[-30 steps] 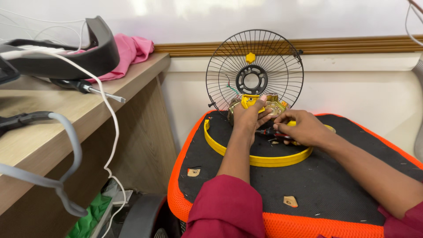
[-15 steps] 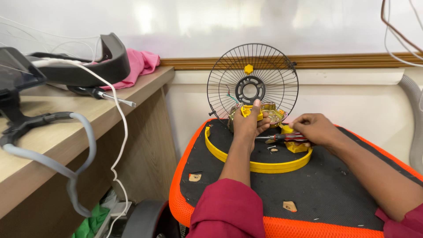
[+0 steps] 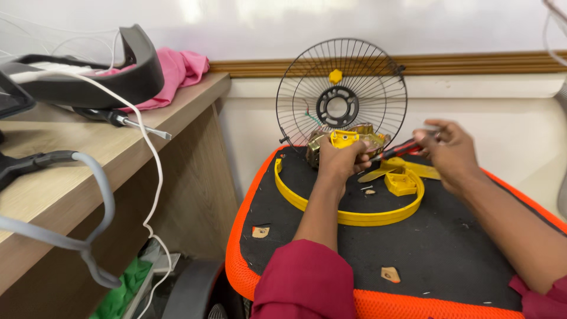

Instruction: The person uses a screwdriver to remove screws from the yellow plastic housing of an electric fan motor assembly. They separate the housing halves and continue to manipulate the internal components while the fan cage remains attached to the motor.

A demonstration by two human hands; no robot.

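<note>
Hands (image 3: 339, 159) on motor (image 3: 348, 142), near grille (image 3: 342, 88)

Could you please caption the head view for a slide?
Left hand grips fan motor; right hand applies screwdriver.

The person wears a dark red, maroon top with sleeves pushed up near the elbows, leaving both forearms bare. The left sleeve (image 3: 307, 283) bunches in soft folds at the bottom of the view; only a small edge of the right sleeve (image 3: 540, 301) shows. The left hand (image 3: 339, 160) and right hand (image 3: 452, 153) are bare, without gloves, rings or a watch.
</note>
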